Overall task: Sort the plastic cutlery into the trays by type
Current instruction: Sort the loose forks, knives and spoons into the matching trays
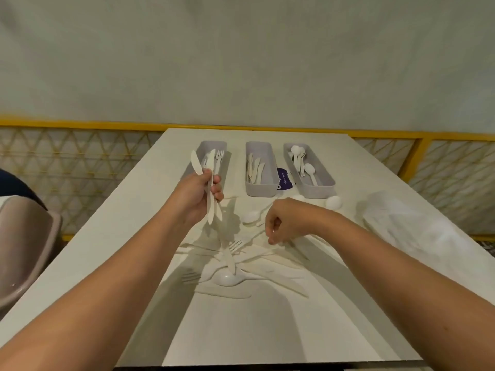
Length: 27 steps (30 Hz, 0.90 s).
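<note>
- Head view, centre left: clutching white plastic knives [196, 163] upright in left grip [194, 195], likely batching one type.
- Curling right grip [284, 220] into mixed white cutlery pile [257, 263] on white surface [241, 330], below three grey oblong trays [261, 189]; cannot tell whether holding.

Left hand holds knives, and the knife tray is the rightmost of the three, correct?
No. The left hand does hold knives, but the knife tray is the middle one; the rightmost tray holds spoons, as the head view shows.
</note>
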Available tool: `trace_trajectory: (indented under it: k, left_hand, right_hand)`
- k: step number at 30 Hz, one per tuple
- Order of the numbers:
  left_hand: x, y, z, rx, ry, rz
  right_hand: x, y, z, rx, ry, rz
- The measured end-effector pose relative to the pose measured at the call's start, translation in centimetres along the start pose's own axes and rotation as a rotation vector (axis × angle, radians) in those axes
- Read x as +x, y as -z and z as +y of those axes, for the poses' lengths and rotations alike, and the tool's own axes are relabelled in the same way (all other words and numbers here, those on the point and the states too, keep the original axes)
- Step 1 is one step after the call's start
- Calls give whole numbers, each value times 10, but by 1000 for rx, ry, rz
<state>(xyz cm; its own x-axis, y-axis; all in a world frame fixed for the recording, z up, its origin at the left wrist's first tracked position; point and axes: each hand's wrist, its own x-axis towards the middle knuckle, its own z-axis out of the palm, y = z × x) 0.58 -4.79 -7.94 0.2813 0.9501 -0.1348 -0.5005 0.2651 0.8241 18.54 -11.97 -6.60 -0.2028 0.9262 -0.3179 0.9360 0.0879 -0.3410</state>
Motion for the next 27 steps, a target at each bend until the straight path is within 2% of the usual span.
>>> trace_trajectory:
  k: [5,14,18,25,27]
  left_hand:
    - [2,13,-1,40,23,-34]
    - [1,13,-9,80,47,-41]
    - [0,10,-9,81,44,-45]
    - [2,4,-14,66,52,-51]
    - [3,1,-16,76,55,-58]
  right_hand:
    - [4,-16,1,-145,-64,-105]
    - [1,-19,1,-70,-85,-189]
    - [0,-22,4,-109,-87,-163]
    - [-9,13,5,-235,-102,-196]
    - [-14,29,5,-200,-91,-225]
